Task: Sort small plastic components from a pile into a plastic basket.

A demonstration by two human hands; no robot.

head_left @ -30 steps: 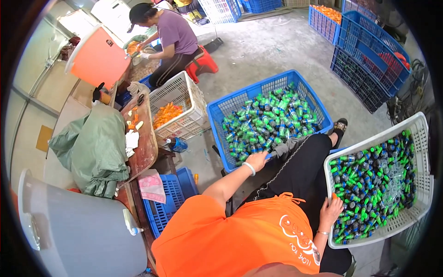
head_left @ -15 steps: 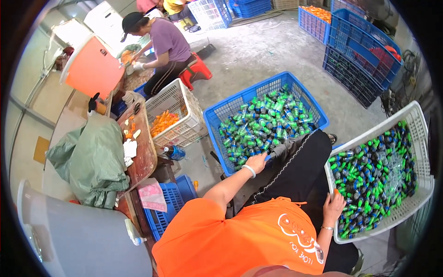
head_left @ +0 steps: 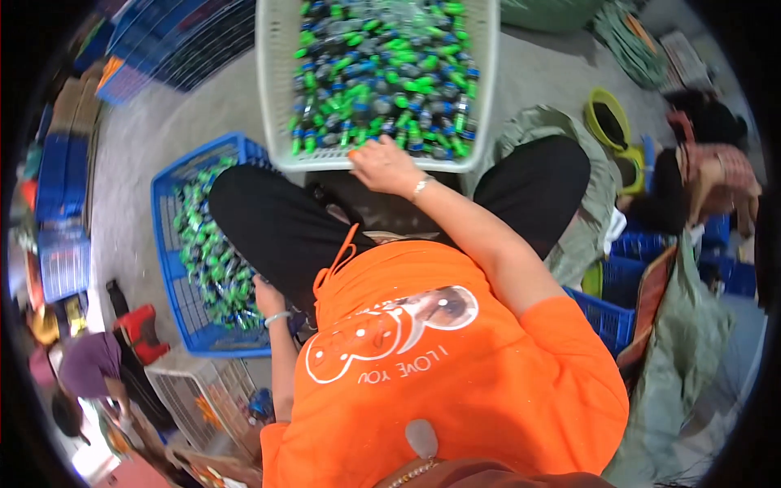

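Observation:
A white plastic crate (head_left: 268,89), full of small dark-and-clear bottle-shaped pieces (head_left: 390,89) with bright green parts and blue bands, stands before my knees. My right hand (head_left: 386,167) is closed over its near rim; a small orange bit shows at the fingertips, too small to name. To the left sits a blue crate (head_left: 175,301) heaped with the same pieces (head_left: 215,252). My left hand (head_left: 268,298) is at its near side, beside my left thigh, with fingers curled at the rim and partly hidden. My left knee covers part of that crate.
Behind the blue crate is a white crate (head_left: 175,382) with orange pieces. A person in purple (head_left: 89,366) bends near a red stool (head_left: 146,333). Stacked blue crates (head_left: 187,41) stand far left. Green sacking (head_left: 561,195), a yellow-green basin (head_left: 606,118) and another person (head_left: 720,171) are at right.
My view has swung right, so the white crate is now straight ahead and the blue one at left. Both hands stay at their crates.

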